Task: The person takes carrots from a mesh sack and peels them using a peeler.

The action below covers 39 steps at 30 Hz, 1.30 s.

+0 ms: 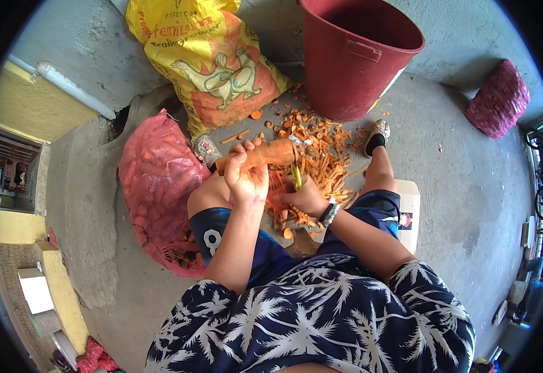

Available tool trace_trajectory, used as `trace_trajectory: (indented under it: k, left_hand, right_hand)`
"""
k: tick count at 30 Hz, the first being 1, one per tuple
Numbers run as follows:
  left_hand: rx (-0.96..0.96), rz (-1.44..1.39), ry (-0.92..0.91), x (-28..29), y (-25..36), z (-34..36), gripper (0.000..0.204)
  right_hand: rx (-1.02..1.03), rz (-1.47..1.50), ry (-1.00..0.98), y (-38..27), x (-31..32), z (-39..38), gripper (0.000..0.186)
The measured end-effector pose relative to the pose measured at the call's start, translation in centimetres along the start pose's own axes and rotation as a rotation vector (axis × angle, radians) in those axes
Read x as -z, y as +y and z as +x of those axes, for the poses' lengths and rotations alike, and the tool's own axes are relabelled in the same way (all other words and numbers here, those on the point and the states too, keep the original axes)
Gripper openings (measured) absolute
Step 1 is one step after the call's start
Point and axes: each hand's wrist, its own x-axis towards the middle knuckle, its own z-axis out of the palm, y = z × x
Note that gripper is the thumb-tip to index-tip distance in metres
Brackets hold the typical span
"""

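A thick orange carrot [274, 153] lies sideways in my left hand [246, 177], whose fingers are wrapped around it from below and behind. In my right hand [306, 198] is a small green-handled peeler [297, 176], its head up against the carrot's right end; the blade is hard to make out. Below the hands, a pile of carrot peelings and cut ends [330, 158] covers the floor between my feet. Something red with a mesh pattern [276, 186] shows beside my right hand, mostly hidden by it.
To the left stands a full red mesh sack of carrots [159, 193]. A yellow printed sack [212, 68] leans at the wall, beside a large dark-red bucket [352, 68]. Another purplish-red mesh sack [500, 99] sits far right on the concrete floor [452, 199].
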Motion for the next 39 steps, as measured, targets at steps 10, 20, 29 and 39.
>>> trace_trajectory:
  k: [10,20,29,39]
  left_hand:
    - [0.037,-0.079,0.193,0.0,-0.4,-0.6,0.005]
    - [-0.078,0.038,0.104,-0.1,-0.9,-0.1,0.008]
    - [0.228,-0.151,0.217,-0.5,-0.4,-1.7,0.016]
    - [0.376,-0.11,0.518,5.0,-1.7,-1.5,0.029]
  right_hand:
    - [0.226,-0.313,0.276,1.1,1.4,2.7,0.02]
    - [0.06,-0.155,0.142,0.1,0.9,2.4,0.025]
    - [0.764,-0.706,0.367,-1.8,5.3,3.4,0.035]
    - [0.747,-0.81,0.337,-1.7,5.3,3.1,0.031]
